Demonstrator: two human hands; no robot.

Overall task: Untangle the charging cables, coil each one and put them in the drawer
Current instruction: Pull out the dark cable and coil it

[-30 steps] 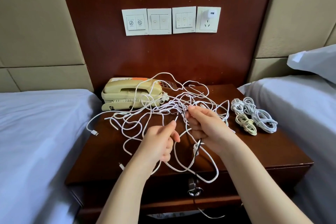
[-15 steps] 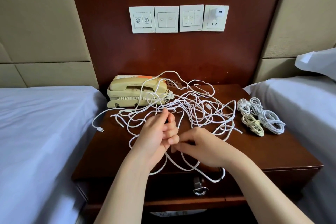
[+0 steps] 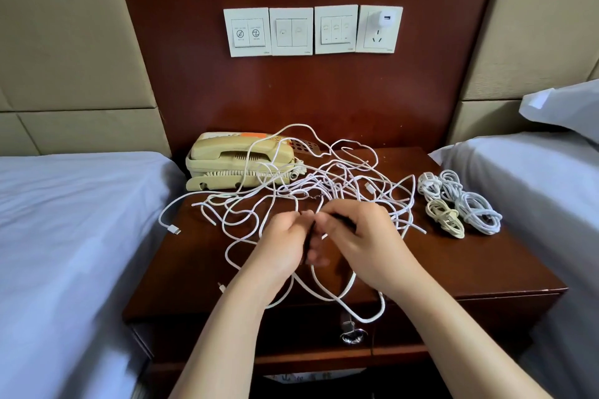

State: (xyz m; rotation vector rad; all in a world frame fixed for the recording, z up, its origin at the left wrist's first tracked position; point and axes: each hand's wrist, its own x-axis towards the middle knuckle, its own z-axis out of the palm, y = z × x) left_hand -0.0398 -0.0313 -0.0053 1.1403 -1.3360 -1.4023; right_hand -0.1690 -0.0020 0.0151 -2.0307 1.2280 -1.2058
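A tangle of white charging cables [image 3: 327, 185] sprawls over the dark wooden nightstand [image 3: 486, 266]. My left hand [image 3: 285, 243] and my right hand [image 3: 363, 236] meet at the tangle's near side, fingertips together, pinching strands of white cable between them. Loops hang from my hands over the front edge. One plug end [image 3: 173, 230] lies at the far left edge. Several coiled cables [image 3: 460, 204] lie together at the right of the nightstand. The drawer [image 3: 350, 334] below the top is shut, with a metal key in its lock.
A beige telephone [image 3: 240, 162] stands at the back left, with cables draped over it. Beds with pale sheets flank the nightstand, left [image 3: 64, 236] and right [image 3: 534, 188]. Wall switches and a socket with a charger plug [image 3: 384, 21] sit on the wooden panel above.
My left hand rose from low to the tangle, then both hands came together at its near side. The camera shifted, so the scene sits slightly differently in view.
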